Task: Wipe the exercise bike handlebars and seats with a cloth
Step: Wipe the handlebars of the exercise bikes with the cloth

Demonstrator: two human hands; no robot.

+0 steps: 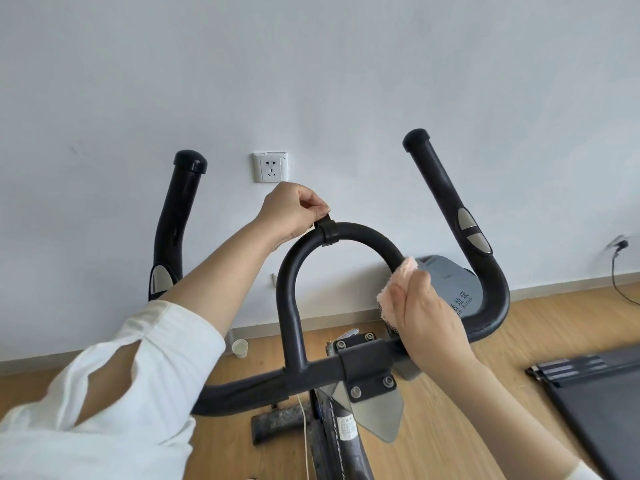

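Note:
The exercise bike's black handlebars [291,296] fill the middle of the view, with a centre loop and two upright horns. My left hand [291,209] pinches a small black strap [327,232] wrapped around the top of the loop. My right hand [426,320] grips a pink cloth [398,282] and presses it around the right leg of the loop. The left horn [175,216] and the right horn [446,199] stand free. The seat is out of view.
A white wall with a socket [270,167] stands just behind the bars. A paper cup [240,348] sits on the wooden floor by the skirting. A grey bin lid [450,282] lies behind the bars. A dark treadmill deck [595,393] lies at the right.

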